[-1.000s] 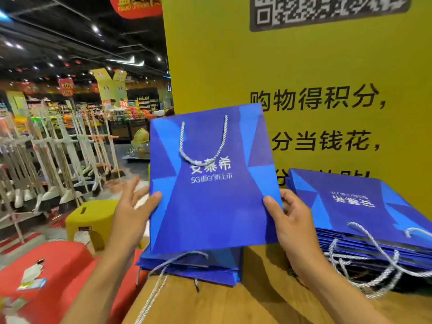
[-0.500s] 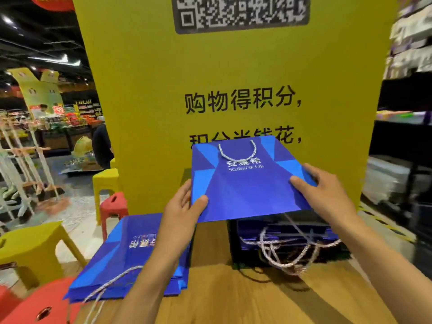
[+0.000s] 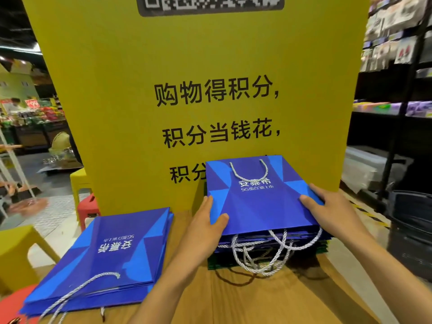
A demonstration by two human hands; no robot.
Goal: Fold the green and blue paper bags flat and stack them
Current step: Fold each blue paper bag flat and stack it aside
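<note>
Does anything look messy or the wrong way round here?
Yes. The top blue bag has its rope handle at the far end, while the stack beneath has its handles dangling tangled over the near edge. It looks turned around.

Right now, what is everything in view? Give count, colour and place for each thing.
held bag: one, blue, flat, over the right stack
right stack: one, blue bags on green, table right
left stack: one, blue bags, table left
table: one, wooden, foreground
sign: one, yellow, behind table
stools: several, yellow and red, left floor
shelves: dark, far right
left-hand grip: pinches bag's left edge
right-hand grip: pinches bag's right edge
</note>
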